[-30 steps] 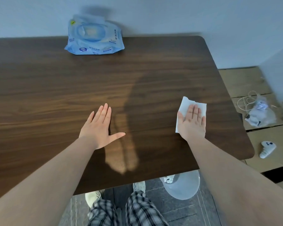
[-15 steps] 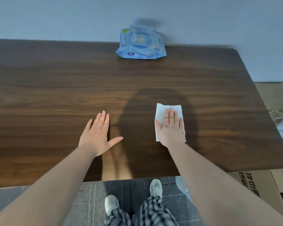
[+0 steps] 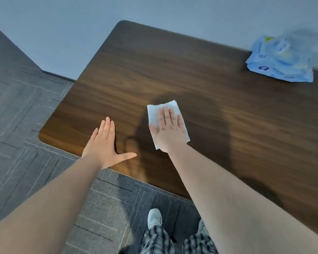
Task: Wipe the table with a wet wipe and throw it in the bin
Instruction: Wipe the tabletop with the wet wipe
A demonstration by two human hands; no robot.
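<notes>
A white wet wipe [image 3: 155,112] lies flat on the dark wooden table [image 3: 200,74], near its front left part. My right hand [image 3: 170,130] presses flat on the wipe, fingers together, covering its lower right half. My left hand [image 3: 106,143] rests flat on the table to the left, close to the front edge, thumb spread, holding nothing. No bin is in view.
A blue pack of wet wipes [image 3: 281,59] lies at the table's far right, against the grey wall. Grey patterned carpet [image 3: 22,116] lies left of and in front of the table. My checked trousers and a white shoe [image 3: 154,218] show below the front edge.
My right hand has slid the wipe leftward across the table, closer to my left hand. The view has swung left, so the table's left end and the carpet now show.
</notes>
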